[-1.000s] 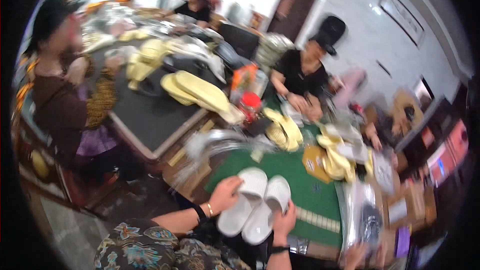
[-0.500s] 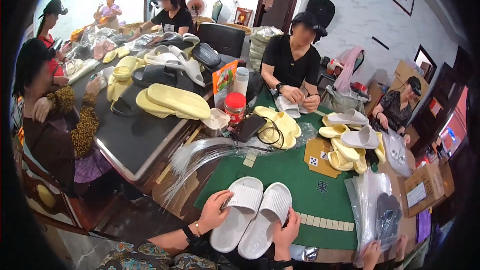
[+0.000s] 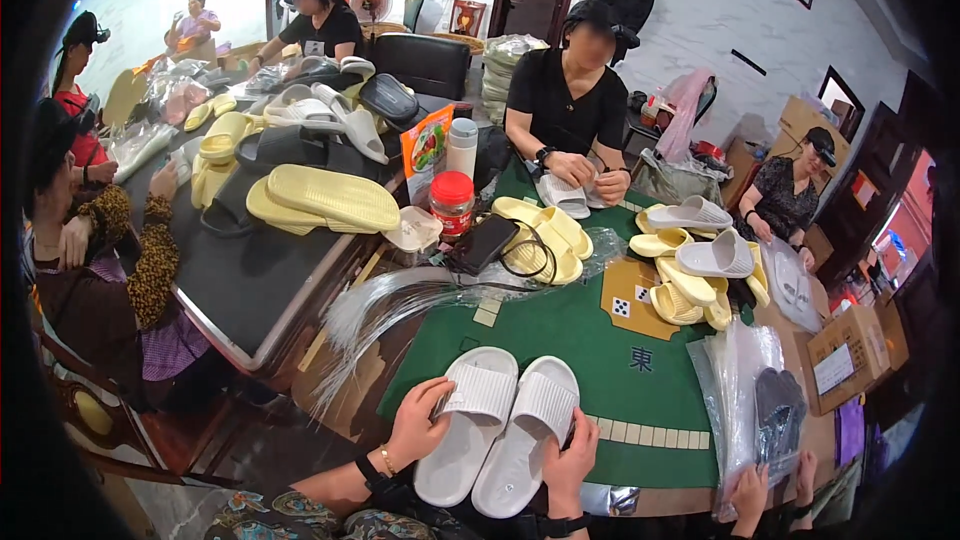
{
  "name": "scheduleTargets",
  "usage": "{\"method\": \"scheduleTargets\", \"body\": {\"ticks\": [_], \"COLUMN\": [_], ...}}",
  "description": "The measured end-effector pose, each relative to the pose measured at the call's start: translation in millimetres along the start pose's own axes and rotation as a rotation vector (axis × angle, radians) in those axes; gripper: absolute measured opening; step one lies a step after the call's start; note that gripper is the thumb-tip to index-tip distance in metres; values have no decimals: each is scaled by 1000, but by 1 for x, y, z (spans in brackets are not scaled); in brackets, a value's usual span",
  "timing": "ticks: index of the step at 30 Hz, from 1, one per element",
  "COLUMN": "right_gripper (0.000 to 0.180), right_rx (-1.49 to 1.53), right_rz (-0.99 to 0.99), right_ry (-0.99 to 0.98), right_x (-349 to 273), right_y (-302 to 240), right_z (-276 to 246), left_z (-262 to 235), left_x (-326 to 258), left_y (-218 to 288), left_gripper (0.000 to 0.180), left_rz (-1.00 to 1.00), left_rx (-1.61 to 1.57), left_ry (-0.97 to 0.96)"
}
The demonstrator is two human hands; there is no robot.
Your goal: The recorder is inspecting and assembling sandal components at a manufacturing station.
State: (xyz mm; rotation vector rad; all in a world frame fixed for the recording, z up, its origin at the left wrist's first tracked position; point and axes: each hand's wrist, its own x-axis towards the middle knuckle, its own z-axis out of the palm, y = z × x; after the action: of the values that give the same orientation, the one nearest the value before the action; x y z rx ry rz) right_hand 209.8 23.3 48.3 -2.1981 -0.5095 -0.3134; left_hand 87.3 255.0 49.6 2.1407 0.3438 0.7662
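Two light grey slide sandals stand side by side at the near edge of the green table mat, with ribbed straps and toes pointing away from me. My left hand (image 3: 420, 422) is closed on the outer side of the left grey slide (image 3: 462, 450), thumb by its strap. At the outer side of the right grey slide (image 3: 515, 460), my right hand (image 3: 570, 452) grips its edge below the strap. The two slides touch or nearly touch each other. Both insoles face up.
A bundle of clear plastic strips (image 3: 360, 325) lies left of the mat (image 3: 560, 340). Yellow slides (image 3: 550, 240), a red-lidded jar (image 3: 452, 205) and a mixed slide pile (image 3: 690, 270) sit beyond. At right, another person's hands (image 3: 748, 495) touch plastic bags (image 3: 735, 400). Co-workers sit around.
The view has turned slightly, so the far scene sits a little further left. My hands keep hold of the two grey slides, which have barely moved.
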Motion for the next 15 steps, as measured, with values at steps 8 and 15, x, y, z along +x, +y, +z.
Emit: {"method": "scheduleTargets", "body": {"ticks": [8, 15], "right_gripper": [66, 60], "right_rx": [-19, -13], "right_rz": [-19, -33], "right_ry": [1, 16], "right_x": [-1, -1], "right_y": [5, 1], "right_z": [2, 1], "left_z": [0, 0], "left_x": [-1, 0], "left_y": [0, 1], "left_gripper": [49, 50], "left_rz": [1, 4], "left_rx": [17, 13], "left_ry": [1, 0]}}
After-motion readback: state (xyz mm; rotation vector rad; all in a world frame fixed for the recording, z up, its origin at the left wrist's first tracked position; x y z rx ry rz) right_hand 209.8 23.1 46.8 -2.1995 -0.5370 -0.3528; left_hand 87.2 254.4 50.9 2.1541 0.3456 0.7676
